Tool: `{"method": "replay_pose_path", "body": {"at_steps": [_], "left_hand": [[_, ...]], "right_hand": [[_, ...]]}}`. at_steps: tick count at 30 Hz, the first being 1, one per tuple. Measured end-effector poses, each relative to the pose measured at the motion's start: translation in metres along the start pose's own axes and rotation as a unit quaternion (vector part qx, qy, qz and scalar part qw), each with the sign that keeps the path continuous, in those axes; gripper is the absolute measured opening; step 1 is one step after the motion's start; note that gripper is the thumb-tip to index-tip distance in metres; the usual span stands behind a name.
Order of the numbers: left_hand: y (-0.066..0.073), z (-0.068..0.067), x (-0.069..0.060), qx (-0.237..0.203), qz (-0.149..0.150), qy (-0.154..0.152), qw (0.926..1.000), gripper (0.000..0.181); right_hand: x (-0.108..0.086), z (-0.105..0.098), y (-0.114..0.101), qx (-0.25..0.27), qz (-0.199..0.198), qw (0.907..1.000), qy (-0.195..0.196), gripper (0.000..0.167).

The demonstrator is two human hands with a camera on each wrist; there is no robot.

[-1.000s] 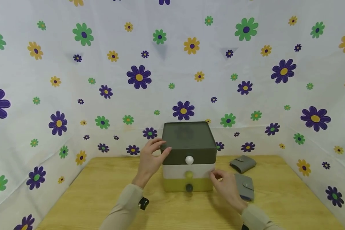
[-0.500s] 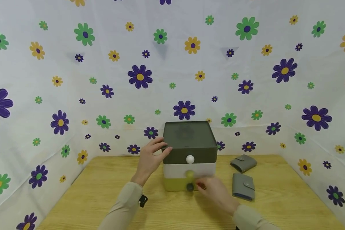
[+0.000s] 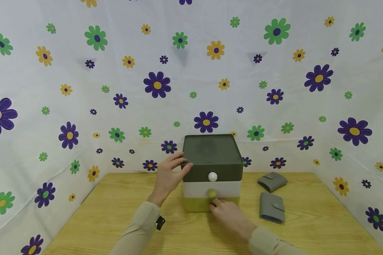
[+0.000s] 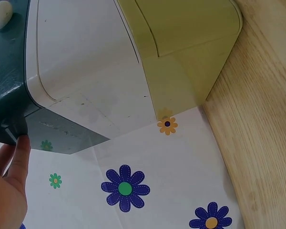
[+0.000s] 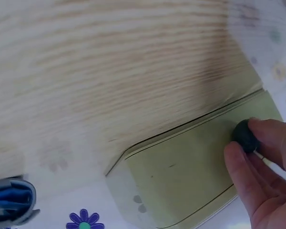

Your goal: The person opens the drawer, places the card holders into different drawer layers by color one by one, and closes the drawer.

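Observation:
A stacked drawer box stands mid-table with a dark green top drawer (image 3: 225, 173), a white middle drawer (image 3: 194, 190) and a yellow-green bottom drawer (image 3: 194, 204). My left hand (image 3: 168, 177) touches the upper left front corner, thumb at the front and fingers at the side; the left wrist view shows its fingertips against the dark drawer (image 4: 57, 131). My right hand (image 3: 231, 216) pinches the bottom drawer's dark round knob (image 5: 245, 136) between thumb and finger. That knob is hidden in the head view. All drawers look closed.
Two grey snap wallets, one (image 3: 272, 181) behind the other (image 3: 272, 207), lie on the wooden table (image 3: 115, 219) right of the box. A white flowered cloth (image 3: 131, 117) hangs behind and along the sides.
My right hand has moved left from the box's right side, across the bottom drawer, and has taken hold of its dark knob. The left hand has stayed at the upper corner.

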State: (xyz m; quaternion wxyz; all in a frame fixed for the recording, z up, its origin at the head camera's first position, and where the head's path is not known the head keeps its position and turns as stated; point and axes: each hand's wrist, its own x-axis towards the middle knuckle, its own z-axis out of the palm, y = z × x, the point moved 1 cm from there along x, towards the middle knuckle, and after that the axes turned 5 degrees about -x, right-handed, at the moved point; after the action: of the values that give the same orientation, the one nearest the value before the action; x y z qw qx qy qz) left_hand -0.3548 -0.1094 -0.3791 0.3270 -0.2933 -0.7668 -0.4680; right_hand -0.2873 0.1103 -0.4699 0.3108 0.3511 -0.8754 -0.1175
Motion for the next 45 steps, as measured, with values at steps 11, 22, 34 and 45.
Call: {"method": "replay_pose_path", "body": {"at_steps": [11,22,34,45], "left_hand": [[-0.002,0.001,-0.001,-0.001,-0.006,-0.003,1.0000,0.024],[0.000,0.001,0.003,-0.002,0.003,-0.002,1.0000,0.023],[0.002,0.000,0.000,-0.009,-0.003,0.000,1.0000,0.024],[0.001,0.003,-0.002,-0.007,-0.001,0.001,1.0000,0.024]], "right_hand": [[-0.001,0.006,-0.006,-0.048,-0.008,0.9987,-0.013,0.017],[-0.001,-0.005,-0.010,-0.059,-0.030,0.9977,-0.012,0.018],[-0.017,-0.021,-0.020,-0.053,-0.068,0.9963,-0.001,0.012],[-0.031,-0.038,-0.033,-0.001,-0.095,0.9940,0.053,0.007]]}}
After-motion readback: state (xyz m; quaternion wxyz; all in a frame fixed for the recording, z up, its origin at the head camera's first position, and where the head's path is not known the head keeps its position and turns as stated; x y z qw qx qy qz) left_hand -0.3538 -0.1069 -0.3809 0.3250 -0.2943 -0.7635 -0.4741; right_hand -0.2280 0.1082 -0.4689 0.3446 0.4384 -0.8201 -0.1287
